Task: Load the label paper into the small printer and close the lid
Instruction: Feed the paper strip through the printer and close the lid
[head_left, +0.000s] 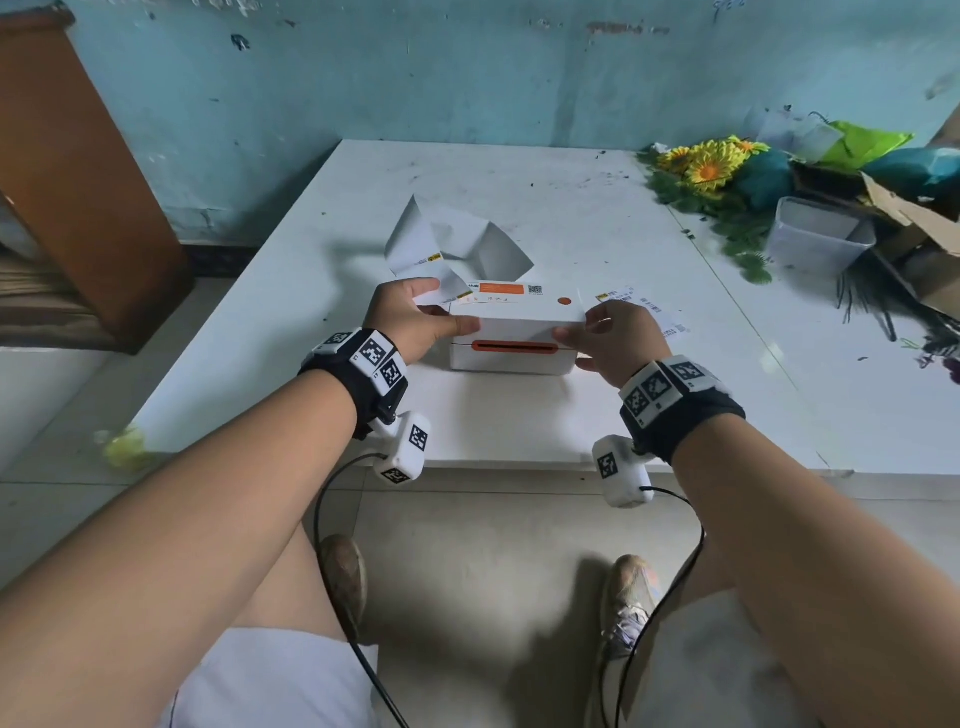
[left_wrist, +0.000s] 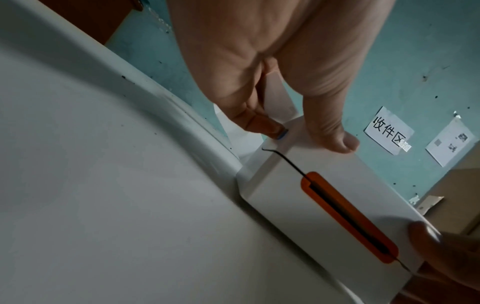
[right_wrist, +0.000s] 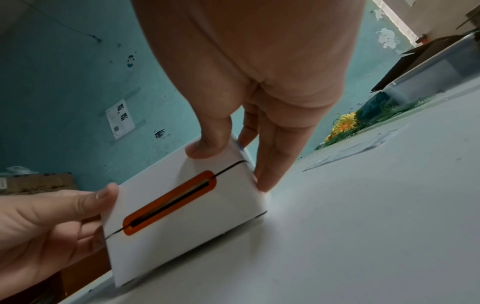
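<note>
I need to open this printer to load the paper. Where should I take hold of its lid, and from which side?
Grip the lid at its two short ends, above the dark seam, coming in from left and right as the left hand and right hand do now. A blue tab shows at each end, probably the release. The front offers only the orange slot.

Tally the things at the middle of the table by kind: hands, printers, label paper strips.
hands: 2, the left hand and the right hand, both holding the printer's sides
printer: 1
label paper strip: 1
Total: 4
</note>
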